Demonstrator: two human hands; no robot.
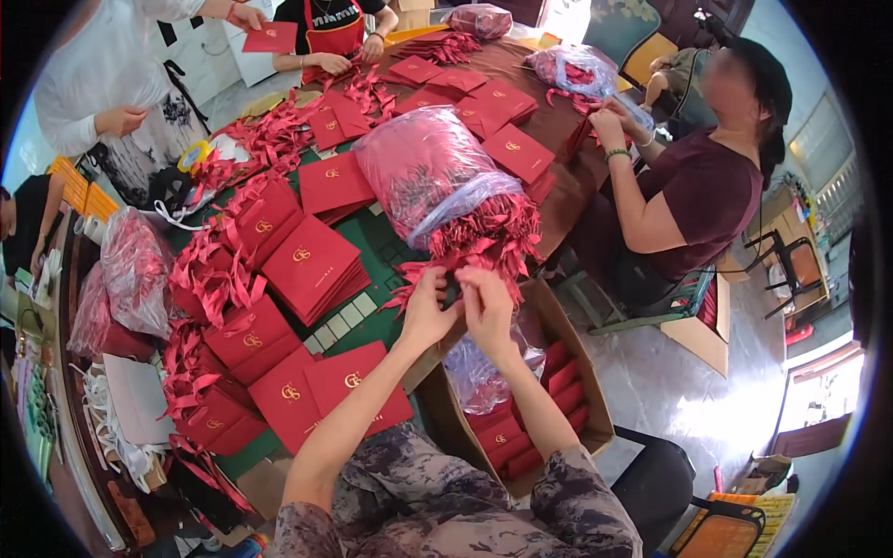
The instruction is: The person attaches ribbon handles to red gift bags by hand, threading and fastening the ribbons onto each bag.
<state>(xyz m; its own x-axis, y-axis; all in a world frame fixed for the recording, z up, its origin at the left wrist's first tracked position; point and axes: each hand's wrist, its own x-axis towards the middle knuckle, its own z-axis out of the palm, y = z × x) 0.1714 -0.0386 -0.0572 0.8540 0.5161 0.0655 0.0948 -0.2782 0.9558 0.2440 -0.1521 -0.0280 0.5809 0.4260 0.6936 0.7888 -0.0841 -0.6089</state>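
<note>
Left hand (pixel 426 312) and right hand (pixel 487 307), fingers pinched nearly closed, appear to grip red ribbon ends (pixel 465 265) trailing from the plastic-wrapped bundle (pixel 430 172) at the worktop's (pixel 381 244) near edge. Risk: a hard tug could tip the bundle into the cardboard box (pixel 567 358) below, or tangle ribbons.

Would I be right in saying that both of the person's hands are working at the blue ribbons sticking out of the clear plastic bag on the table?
Not quite: the ribbons are red, not blue. The head view shows the left hand and the right hand both at the red ribbons spilling from the open end of the clear plastic bag on the table.
</note>
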